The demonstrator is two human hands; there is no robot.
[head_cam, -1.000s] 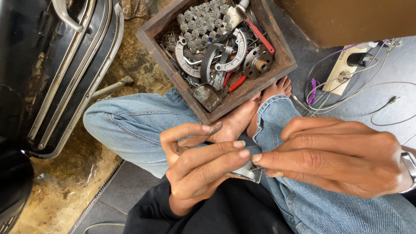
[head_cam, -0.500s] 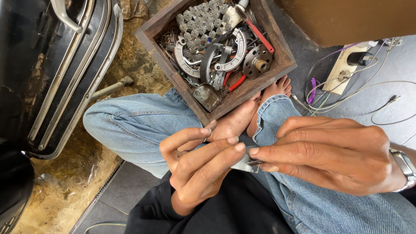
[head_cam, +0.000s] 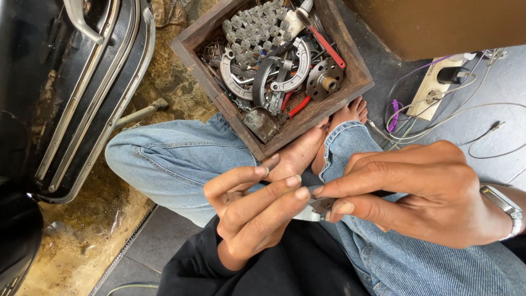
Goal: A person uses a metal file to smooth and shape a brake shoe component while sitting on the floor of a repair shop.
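Over our crossed legs, from left to right, we saw the black curved body panel with chrome strips [head_cam: 66,93] standing at the far left, then the wooden box [head_cam: 208,82] heaped with sprockets, curved metal shoes and red-handled tools, just beyond our bare foot [head_cam: 307,151]. Below it our left hand [head_cam: 249,211] was half curled, its fingertips [head_cam: 300,193] meeting the small silvery metal part [head_cam: 315,210] from the left side. Our right hand [head_cam: 422,194] was pinched closed on the same part from the other side, thumb beneath and forefinger above; most of the piece was hidden between the fingers, so we could not tell its shape. It sat above our lap, between the two hands, over the blue jeans [head_cam: 164,159]. Farther right lay the power strip [head_cam: 433,90] with its tangle of cables on the grey floor.

We judged the main risk to be a slip: held only by fingertips, the small part could drop into the folds of dark cloth in our lap or roll onto the floor. We also thought that too hard a squeeze might nip a fingertip against its edge. The box stood touching our foot, so a shifted leg could jolt it.
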